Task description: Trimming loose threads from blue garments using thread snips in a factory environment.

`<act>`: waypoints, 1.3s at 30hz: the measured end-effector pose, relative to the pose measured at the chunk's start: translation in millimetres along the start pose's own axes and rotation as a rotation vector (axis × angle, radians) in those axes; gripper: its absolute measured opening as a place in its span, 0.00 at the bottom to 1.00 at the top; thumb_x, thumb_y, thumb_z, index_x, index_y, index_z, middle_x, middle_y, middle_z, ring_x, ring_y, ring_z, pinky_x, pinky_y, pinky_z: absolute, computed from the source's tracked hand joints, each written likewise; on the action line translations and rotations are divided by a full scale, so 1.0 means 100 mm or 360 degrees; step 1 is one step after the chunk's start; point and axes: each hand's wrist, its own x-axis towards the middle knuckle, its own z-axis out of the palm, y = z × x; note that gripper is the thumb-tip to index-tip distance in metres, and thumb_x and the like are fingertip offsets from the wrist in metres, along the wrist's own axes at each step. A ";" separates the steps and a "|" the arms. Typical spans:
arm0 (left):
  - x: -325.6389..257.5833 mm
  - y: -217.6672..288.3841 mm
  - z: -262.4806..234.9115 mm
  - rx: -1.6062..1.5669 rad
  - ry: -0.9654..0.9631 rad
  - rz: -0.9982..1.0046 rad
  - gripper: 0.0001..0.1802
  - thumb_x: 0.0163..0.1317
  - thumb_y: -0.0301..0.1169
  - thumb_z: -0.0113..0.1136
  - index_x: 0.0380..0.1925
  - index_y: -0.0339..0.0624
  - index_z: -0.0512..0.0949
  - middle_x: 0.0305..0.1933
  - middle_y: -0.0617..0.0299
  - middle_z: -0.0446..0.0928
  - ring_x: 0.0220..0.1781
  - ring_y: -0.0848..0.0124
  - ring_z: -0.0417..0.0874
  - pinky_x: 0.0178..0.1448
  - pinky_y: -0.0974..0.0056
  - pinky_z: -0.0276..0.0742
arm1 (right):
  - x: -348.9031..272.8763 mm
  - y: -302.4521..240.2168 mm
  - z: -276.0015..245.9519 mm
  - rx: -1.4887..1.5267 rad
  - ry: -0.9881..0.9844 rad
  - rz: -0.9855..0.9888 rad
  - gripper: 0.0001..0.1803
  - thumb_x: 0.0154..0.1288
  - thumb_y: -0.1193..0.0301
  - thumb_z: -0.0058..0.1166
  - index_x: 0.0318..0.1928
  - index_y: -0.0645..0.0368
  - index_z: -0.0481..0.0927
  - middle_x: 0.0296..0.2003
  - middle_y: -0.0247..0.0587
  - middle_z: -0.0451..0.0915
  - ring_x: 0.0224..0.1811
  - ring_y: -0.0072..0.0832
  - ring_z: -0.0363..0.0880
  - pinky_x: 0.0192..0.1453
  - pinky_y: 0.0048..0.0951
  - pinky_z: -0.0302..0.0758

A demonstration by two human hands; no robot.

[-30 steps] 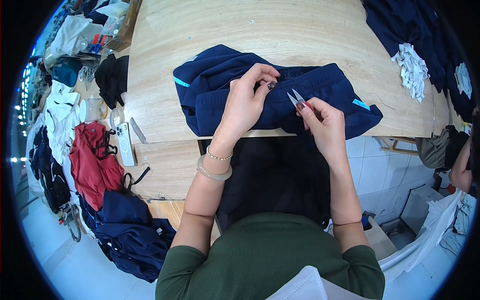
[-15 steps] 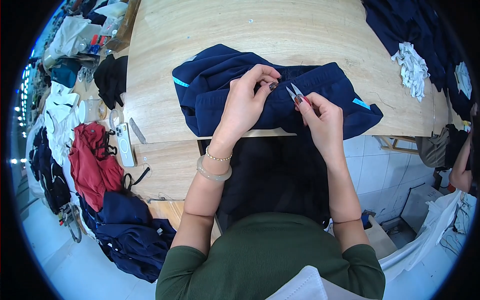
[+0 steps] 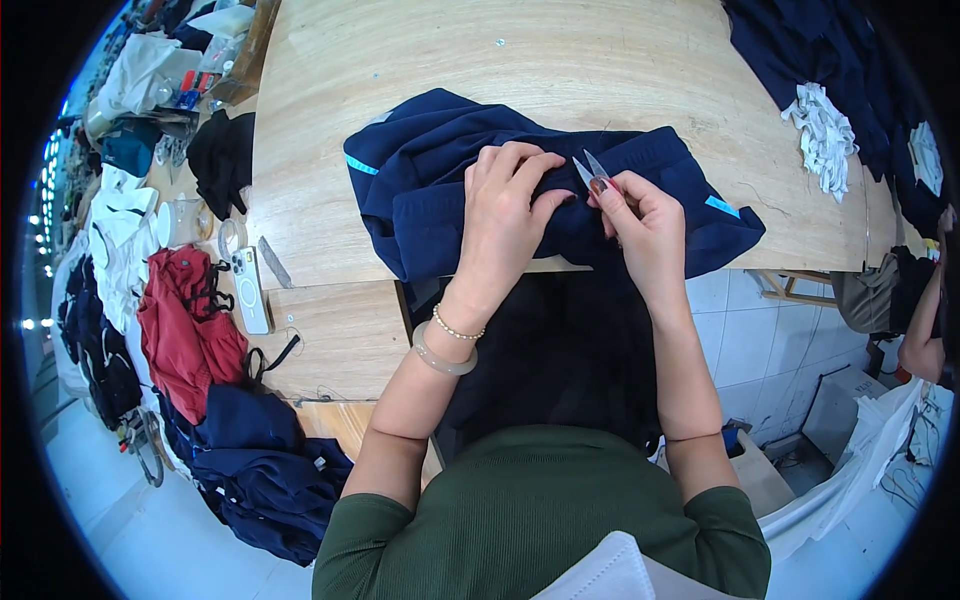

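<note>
A navy garment [image 3: 430, 145] with a gathered band lies bunched along the table's near edge, light-blue strips showing at its left and right ends. My left hand [image 3: 505, 210] lies over the middle of it, fingers bent and thumb curved round a fold of the cloth. In my right hand [image 3: 648, 225] is a pair of small thread snips [image 3: 590, 163]. Their two pointed blades stand slightly apart and point up and left, close to my left fingertips. Red shows at the handle; the rest of it is hidden in my fingers.
The pale wooden table [image 3: 480, 80] spreads beyond the garment. To the left are a phone [image 3: 250, 290], a flat grey blade-like piece [image 3: 273, 262], red clothing [image 3: 190, 325] and piled navy clothes [image 3: 250, 480]. White scraps [image 3: 822, 140] lie far right; another person's arm [image 3: 920, 345] shows at right.
My left hand has shifted slightly right and down, its thumb and index now farther apart over the cloth. The snips have moved up a little, and the garment's middle folds have changed.
</note>
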 end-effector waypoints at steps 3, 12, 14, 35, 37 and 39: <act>-0.03 0.04 0.08 0.0030 0.0021 -0.0061 0.13 0.49 0.24 0.69 0.37 0.41 0.82 0.38 0.61 0.76 0.44 0.62 0.74 0.49 0.61 0.69 | 0.01 0.00 0.00 0.0029 -0.0015 0.0008 0.10 0.68 0.72 0.55 0.31 0.65 0.80 0.17 0.27 0.71 0.20 0.09 0.64 0.23 0.17 0.57; 0.04 -0.07 0.14 -0.0170 0.0240 -0.0076 0.02 0.59 0.19 0.61 0.32 0.34 0.79 0.29 0.56 0.79 0.29 0.64 0.82 0.34 0.66 0.77 | 0.07 -0.06 -0.23 -0.0157 -0.0005 -0.0012 0.10 0.72 0.70 0.49 0.39 0.63 0.79 0.19 0.29 0.71 0.22 0.13 0.66 0.28 0.18 0.62; 0.08 -0.07 0.11 -0.0230 0.0178 -0.0141 0.00 0.61 0.19 0.59 0.32 0.33 0.78 0.29 0.55 0.80 0.30 0.65 0.84 0.35 0.67 0.78 | 0.06 -0.06 -0.38 -0.0444 0.0108 -0.0162 0.10 0.72 0.68 0.50 0.40 0.63 0.78 0.25 0.34 0.75 0.29 0.19 0.72 0.35 0.20 0.67; 0.26 -0.13 0.01 -0.0351 -0.0090 -0.0296 0.05 0.62 0.24 0.59 0.30 0.34 0.75 0.27 0.49 0.80 0.31 0.53 0.84 0.34 0.58 0.77 | 0.31 -0.09 -0.06 -0.1265 0.0234 -0.1291 0.12 0.48 0.74 0.67 0.36 0.58 0.81 0.34 0.34 0.73 0.40 0.33 0.69 0.43 0.33 0.67; 0.27 -0.13 0.01 -0.0341 -0.0104 -0.0302 0.05 0.62 0.25 0.59 0.30 0.34 0.75 0.27 0.49 0.80 0.31 0.53 0.84 0.33 0.58 0.77 | 0.31 -0.09 -0.05 -0.1265 0.0240 -0.1289 0.12 0.48 0.74 0.67 0.35 0.57 0.81 0.34 0.34 0.73 0.40 0.33 0.69 0.43 0.33 0.67; 0.27 -0.13 0.01 -0.0311 -0.0109 -0.0289 0.05 0.63 0.25 0.59 0.30 0.34 0.75 0.27 0.49 0.80 0.30 0.53 0.84 0.33 0.58 0.77 | 0.31 -0.08 -0.04 -0.1290 0.0216 -0.1298 0.12 0.48 0.74 0.67 0.35 0.57 0.81 0.33 0.33 0.73 0.39 0.33 0.69 0.43 0.33 0.67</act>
